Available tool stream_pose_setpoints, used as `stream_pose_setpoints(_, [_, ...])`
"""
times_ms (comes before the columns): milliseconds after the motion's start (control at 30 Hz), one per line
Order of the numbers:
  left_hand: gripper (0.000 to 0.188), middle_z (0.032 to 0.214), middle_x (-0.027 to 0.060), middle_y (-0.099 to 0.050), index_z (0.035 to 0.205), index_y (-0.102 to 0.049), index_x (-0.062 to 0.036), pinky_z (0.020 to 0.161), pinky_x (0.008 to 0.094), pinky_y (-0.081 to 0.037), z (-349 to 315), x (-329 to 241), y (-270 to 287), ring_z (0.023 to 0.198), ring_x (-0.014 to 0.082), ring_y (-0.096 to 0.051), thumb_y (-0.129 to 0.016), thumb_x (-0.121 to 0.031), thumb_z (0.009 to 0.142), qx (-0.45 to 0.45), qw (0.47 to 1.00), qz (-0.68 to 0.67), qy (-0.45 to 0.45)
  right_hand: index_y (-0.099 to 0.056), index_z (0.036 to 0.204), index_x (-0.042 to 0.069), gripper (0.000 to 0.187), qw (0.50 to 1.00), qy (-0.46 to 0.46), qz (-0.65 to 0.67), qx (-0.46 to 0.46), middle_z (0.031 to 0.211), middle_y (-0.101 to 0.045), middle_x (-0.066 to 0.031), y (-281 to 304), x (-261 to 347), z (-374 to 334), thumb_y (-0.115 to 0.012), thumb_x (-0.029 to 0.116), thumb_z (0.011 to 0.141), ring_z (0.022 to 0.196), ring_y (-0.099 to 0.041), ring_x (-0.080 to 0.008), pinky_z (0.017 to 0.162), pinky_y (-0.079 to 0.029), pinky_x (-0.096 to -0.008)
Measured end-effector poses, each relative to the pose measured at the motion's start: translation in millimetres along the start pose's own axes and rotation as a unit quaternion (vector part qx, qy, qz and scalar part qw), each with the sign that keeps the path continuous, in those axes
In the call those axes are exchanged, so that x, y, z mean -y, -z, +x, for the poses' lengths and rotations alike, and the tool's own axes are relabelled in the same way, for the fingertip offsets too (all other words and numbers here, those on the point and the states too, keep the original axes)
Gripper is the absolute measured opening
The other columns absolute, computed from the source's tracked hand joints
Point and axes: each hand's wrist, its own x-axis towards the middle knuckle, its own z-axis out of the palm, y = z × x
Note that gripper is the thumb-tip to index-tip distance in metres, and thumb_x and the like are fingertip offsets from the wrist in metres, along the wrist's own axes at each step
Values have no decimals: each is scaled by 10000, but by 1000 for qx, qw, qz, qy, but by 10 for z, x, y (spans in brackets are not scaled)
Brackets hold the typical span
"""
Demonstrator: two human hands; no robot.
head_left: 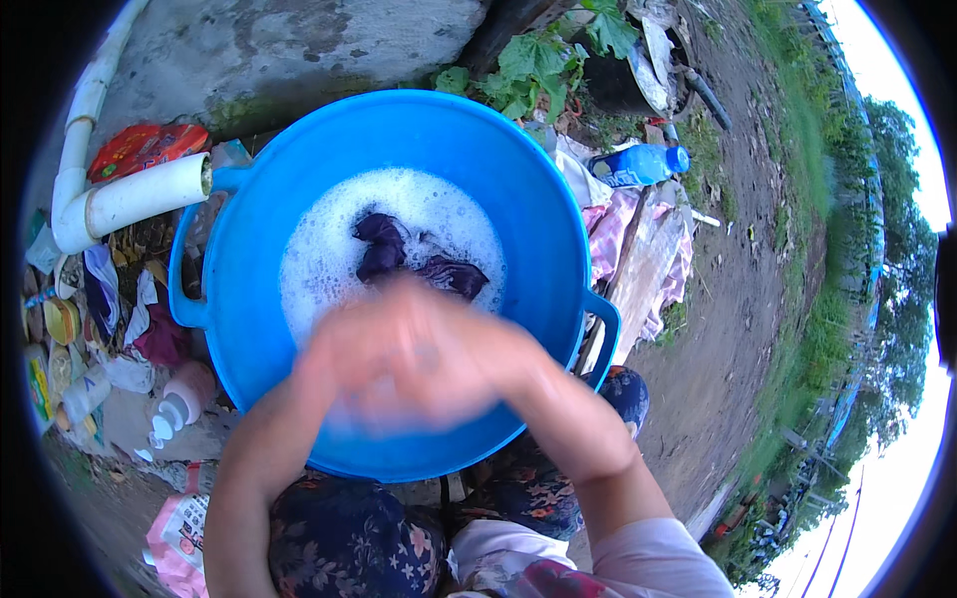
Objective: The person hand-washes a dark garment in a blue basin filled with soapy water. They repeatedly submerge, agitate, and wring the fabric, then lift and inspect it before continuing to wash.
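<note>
Bottle [630,165], right of tub [543,219], toward its upper rim: bold white lettering on blue label (boldest print in view), running along bottle's length. Red packet [150,148], left of tub's upper part: paler printed marks, too small to read. Pink-and-white bag [184,533], below tub and to left: dark characters on white panel, too blurred to make out surely. Yellow-green packet [40,384], far left of tub: small colored print, illegible at this size.
</note>
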Motion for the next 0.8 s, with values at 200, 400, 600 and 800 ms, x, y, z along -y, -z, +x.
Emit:
stream_pose_setpoints(200, [563,1227,175,-537,1159,-551,-40,978,405,-410,91,-289,91,1174,302,-497,-707,-363,724,24,996,56,-58,-643,1101,171,497,723,-431,-456,-288,1398,-332,-174,420,-1761,-665,-679,494,725,1246,-333,-411,980,-282,-615])
stream_pose_setpoints(400, [506,1382,153,-405,1273,-499,-64,1048,483,-309,210,-337,-208,1312,305,-332,-527,-321,838,-159,891,421,-63,-623,906,110,402,824,-194,-448,-288,1343,-405,-179,-746,-1574,-560,-766,301,583,1209,-381,-413,971,-298,-602])
stream_pose_setpoints(600, [523,1452,139,-327,1340,-433,-13,1127,544,-119,-63,-345,195,1406,303,-138,-493,-156,841,-104,967,206,-111,-594,974,77,402,765,-289,-435,-377,1027,-611,-147,223,-2096,-94,-768,266,664,965,-569,-335,810,-459,-419])
stream_pose_setpoints(800, [803,1540,105,-78,1448,-241,-78,1114,552,-31,-92,-208,162,1425,293,9,-609,-348,787,-156,972,123,-124,-629,950,13,348,826,-295,-312,-365,1010,-589,-313,99,-1680,-672,-703,282,742,926,-572,-458,810,-459,-485])
